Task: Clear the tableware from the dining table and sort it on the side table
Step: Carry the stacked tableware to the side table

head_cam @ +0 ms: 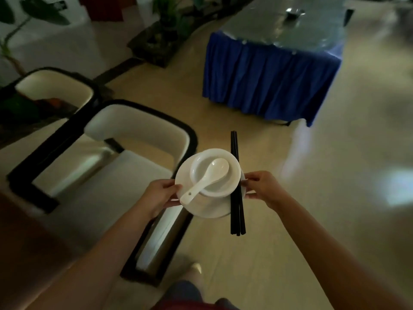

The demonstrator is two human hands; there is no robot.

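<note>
1. Left hand (159, 194) grips the left rim of a white plate (207, 209), thumb on top.
2. Right hand (260, 186) grips the opposite rim; both hands carry the plate in the air above the floor (324, 175).
3. White bowl (215, 172) sits on the plate between the hands.
4. White ceramic spoon (206, 179) lies in the bowl, handle pointing toward the left hand.
5. Black chopsticks (236, 184) lie across the plate, just beside the right hand.
6. White chairs (138, 128) stand left of the hands.
7. Blue-skirted bench (268, 81) with glass top stands ahead, well apart.
</note>
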